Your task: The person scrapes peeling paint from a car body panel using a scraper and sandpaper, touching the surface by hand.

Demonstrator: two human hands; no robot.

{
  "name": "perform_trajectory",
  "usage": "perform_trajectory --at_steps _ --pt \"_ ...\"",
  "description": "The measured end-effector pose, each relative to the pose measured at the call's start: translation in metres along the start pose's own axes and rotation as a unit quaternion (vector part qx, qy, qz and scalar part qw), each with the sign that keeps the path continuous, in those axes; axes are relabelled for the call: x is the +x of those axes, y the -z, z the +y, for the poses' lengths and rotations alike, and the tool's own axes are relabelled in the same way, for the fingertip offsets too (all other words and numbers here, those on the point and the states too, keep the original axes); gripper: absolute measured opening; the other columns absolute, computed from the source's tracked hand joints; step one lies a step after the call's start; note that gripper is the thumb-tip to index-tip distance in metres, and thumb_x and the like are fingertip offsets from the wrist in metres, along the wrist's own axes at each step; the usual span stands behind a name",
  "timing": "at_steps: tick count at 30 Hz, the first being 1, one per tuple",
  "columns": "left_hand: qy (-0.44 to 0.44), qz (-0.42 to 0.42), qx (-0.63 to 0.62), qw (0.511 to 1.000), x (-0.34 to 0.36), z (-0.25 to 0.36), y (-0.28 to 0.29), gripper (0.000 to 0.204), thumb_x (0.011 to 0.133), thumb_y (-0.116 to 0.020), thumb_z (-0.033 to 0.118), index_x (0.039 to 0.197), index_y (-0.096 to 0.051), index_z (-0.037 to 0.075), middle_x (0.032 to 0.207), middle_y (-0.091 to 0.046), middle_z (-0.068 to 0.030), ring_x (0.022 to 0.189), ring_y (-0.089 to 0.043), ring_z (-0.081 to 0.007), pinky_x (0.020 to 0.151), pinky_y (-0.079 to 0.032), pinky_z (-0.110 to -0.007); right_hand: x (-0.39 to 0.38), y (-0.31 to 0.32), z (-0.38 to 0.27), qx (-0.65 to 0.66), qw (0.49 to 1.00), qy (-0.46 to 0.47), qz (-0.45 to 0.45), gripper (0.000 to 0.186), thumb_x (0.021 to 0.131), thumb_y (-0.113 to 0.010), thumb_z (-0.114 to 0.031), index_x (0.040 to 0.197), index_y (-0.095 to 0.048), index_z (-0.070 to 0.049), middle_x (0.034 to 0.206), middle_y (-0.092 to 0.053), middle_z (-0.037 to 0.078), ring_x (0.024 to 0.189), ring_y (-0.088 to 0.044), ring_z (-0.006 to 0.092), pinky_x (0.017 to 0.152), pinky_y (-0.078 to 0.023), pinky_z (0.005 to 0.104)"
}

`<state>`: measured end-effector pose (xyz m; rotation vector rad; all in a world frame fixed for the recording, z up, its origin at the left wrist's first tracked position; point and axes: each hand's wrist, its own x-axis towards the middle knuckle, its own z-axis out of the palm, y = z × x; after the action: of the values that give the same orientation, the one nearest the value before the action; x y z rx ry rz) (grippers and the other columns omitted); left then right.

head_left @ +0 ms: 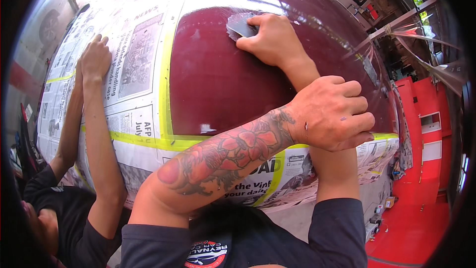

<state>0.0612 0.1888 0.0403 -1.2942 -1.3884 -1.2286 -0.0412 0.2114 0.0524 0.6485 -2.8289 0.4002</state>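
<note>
My right hand (270, 39) grips a flat grey pad (242, 25) with a ragged, whitish, translucent rim. It presses the pad against a glossy dark red car panel (223, 79), near the top of the taped-off area. My tattooed left arm crosses in front of my right forearm. My left hand (332, 114) is closed with its fingers curled, above the panel's lower right. Its palm faces away, so anything inside is hidden. Yellow masking tape (166, 84) borders the red area on the left and below, holding newspaper sheets (136, 59) over the surface beside it.
At the left, another person leans in, with one hand (96, 57) on the newspaper. Clear plastic sheeting (431, 44) hangs at the upper right. Red cabinets (421, 119) stand on the right, above a red floor with small boxes (390, 202). Glare covers the panel's top.
</note>
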Motion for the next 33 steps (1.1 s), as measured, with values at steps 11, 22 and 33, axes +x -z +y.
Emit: perform_trajectory --at_steps 11,22,33 --pt "-0.002 0.035 -0.001 0.999 0.000 0.000 -0.002 0.024 0.079 -0.080 0.031 0.088 -0.064 0.016 0.074 -0.052 0.0028 0.071 -0.052 -0.0182 0.058 -0.043 -0.034 -0.001 -0.003 -0.004 0.003 0.998 -0.058 0.009 0.051 0.070 -0.074 -0.039 0.106 -0.080 -0.005 0.104 -0.076 0.021 0.104 -0.071 0.0402 0.093 -0.057 0.0475" --pt "0.006 0.034 -0.005 0.999 -0.001 0.007 -0.009 0.028 0.080 -0.077 0.036 0.074 -0.060 0.015 0.072 -0.058 0.0014 0.074 -0.055 -0.0191 0.060 -0.043 -0.036 -0.009 0.002 0.024 0.028 0.997 0.045 0.047 0.060 0.069 -0.076 -0.034 0.117 -0.075 0.002 0.113 -0.075 0.023 0.108 -0.070 0.0387 0.101 -0.054 0.0402" --pt "0.001 0.015 -0.009 1.000 -0.002 0.003 -0.005 0.028 0.075 -0.082 0.032 0.087 -0.063 0.016 0.076 -0.054 0.0024 0.074 -0.053 -0.0186 0.059 -0.041 -0.035 -0.004 0.002 0.004 0.026 0.999 -0.024 0.023 0.062 0.069 -0.078 -0.035 0.118 -0.075 0.003 0.108 -0.075 0.026 0.102 -0.073 0.0373 0.095 -0.057 0.0401"
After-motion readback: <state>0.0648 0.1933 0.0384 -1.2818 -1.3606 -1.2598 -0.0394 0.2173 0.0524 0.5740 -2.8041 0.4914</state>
